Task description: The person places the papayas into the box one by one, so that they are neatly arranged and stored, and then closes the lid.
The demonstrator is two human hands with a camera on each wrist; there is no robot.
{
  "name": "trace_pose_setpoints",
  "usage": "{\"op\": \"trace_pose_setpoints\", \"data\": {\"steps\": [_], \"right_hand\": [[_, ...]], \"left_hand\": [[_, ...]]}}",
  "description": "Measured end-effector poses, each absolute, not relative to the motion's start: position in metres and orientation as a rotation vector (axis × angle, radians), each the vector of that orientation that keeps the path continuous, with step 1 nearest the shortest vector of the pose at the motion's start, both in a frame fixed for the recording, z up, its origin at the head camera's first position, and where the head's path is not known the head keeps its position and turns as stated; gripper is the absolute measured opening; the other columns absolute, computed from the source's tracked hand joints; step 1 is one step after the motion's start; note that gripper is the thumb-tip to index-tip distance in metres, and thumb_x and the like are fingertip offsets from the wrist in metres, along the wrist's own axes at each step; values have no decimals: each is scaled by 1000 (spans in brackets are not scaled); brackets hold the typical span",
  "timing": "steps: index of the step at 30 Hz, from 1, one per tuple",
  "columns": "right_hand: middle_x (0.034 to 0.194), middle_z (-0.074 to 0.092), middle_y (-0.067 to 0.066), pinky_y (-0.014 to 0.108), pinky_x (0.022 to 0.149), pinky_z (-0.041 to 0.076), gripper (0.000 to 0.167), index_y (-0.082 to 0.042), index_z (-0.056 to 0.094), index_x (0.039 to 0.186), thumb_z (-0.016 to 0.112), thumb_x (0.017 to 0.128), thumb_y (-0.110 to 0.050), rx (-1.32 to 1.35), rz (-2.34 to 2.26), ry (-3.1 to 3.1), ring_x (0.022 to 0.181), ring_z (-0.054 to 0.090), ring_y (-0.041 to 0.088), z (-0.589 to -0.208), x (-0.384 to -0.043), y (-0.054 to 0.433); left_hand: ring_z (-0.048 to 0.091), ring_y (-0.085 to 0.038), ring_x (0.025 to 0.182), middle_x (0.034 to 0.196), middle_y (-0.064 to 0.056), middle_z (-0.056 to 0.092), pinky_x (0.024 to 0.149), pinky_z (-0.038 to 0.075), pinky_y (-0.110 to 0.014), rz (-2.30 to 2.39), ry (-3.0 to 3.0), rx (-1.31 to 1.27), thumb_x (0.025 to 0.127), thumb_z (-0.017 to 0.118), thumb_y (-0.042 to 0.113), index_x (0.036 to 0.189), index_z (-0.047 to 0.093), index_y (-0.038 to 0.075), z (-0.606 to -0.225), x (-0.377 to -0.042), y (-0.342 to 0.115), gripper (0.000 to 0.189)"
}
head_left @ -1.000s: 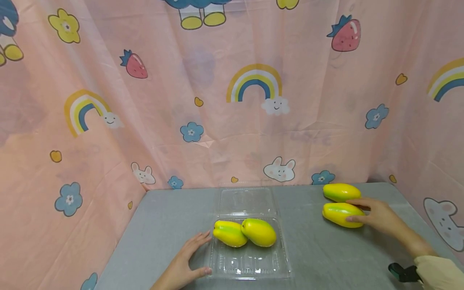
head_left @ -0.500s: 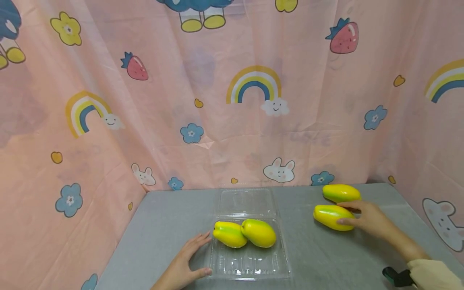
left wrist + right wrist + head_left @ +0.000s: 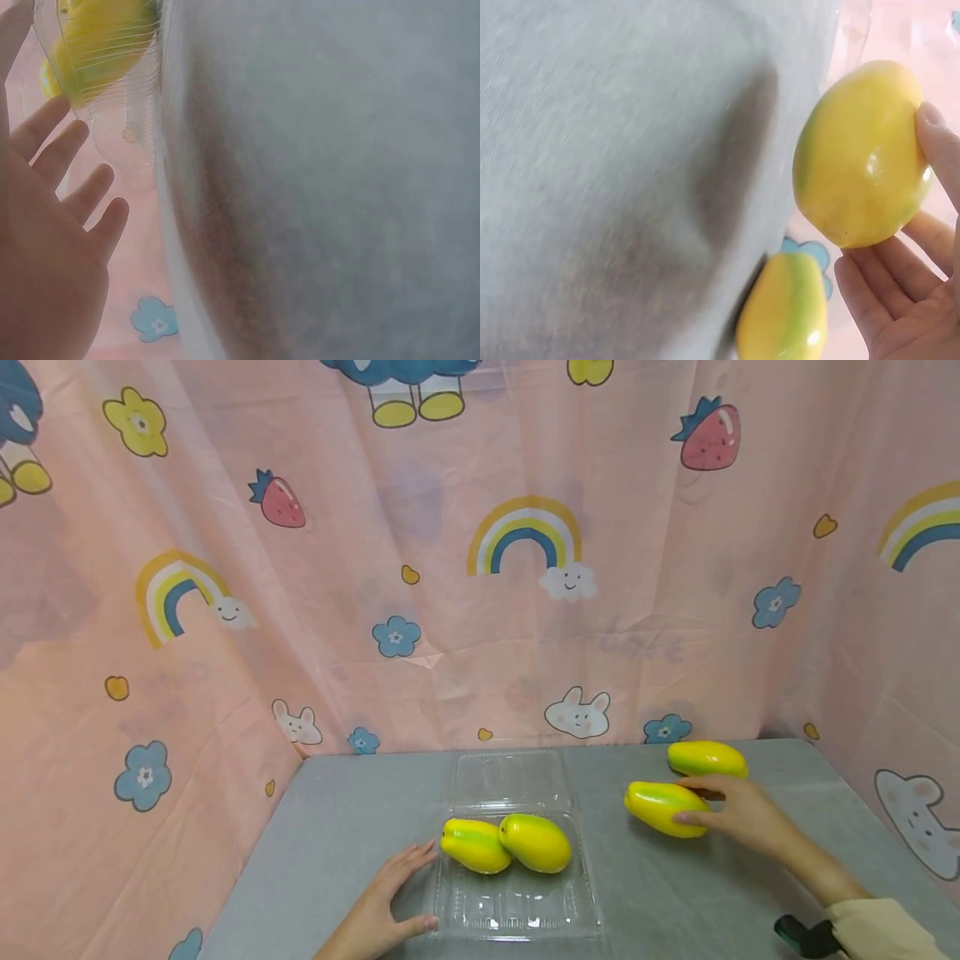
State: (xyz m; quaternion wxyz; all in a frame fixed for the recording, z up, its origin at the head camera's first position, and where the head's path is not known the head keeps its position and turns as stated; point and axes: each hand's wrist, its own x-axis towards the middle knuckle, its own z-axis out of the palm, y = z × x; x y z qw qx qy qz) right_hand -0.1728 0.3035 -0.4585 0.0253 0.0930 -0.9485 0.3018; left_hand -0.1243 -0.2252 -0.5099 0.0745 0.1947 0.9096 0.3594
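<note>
My right hand (image 3: 750, 820) grips a glossy yellow-green papaya (image 3: 660, 810) between thumb and fingers, right of centre in the head view. The right wrist view shows this papaya (image 3: 859, 157) raised above the grey table, with a shadow under it. Beside the left edge of a clear plastic clamshell box (image 3: 517, 935), my left hand (image 3: 378, 906) lies with fingers spread and holds nothing. Two more papayas, one on the left (image 3: 475, 847) and one on the right (image 3: 537, 843), sit against each other in the box's base. Its lid is folded back, away from me.
A fourth papaya (image 3: 707, 759) lies at the back right of the grey table (image 3: 360, 802), behind the gripped one. A pink printed curtain (image 3: 337, 568) stands along the back and sides. A dark strap (image 3: 808, 935) shows near the right sleeve (image 3: 885, 931).
My right hand has carried its papaya leftward, away from the papaya at the back right. My left hand, the box and the two papayas inside stay where they were.
</note>
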Motion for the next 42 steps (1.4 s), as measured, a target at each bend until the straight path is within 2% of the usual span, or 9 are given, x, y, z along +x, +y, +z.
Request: {"op": "trace_pose_setpoints", "data": {"steps": [7,20,31,42], "right_hand": [[119,72,17,48,89,57,65,0,67,124,79,79,-46,334,978,-2894,106,69,33,-452,-171,290],[120,72,15,48,89,57,67,-2,66,125,78,80,-50,333,1024,-2892,106,70,31,-441,-168,263],[121,72,15,50,92,57,69,-4,66,126,77,79,-53,329,1070,-2887,108,69,31,-430,-164,236],[122,71,10,48,94,56,65,-9,67,125,78,78,-53,340,1175,-2875,108,69,27,-422,-161,209]], "left_hand": [[30,-39,148,162,6,33,107,32,-74,1106,2723,600,80,76,53,148,40,40,-512,-124,-226,79],[30,-40,148,162,5,33,106,32,-75,1096,2717,590,79,75,55,148,40,40,-511,-125,-226,79],[32,-39,147,161,8,35,107,34,-73,1104,2738,611,79,76,53,147,41,40,-512,-124,-226,78],[31,-39,148,162,7,34,107,33,-74,1094,2732,584,79,76,55,148,41,39,-510,-123,-225,79]]}}
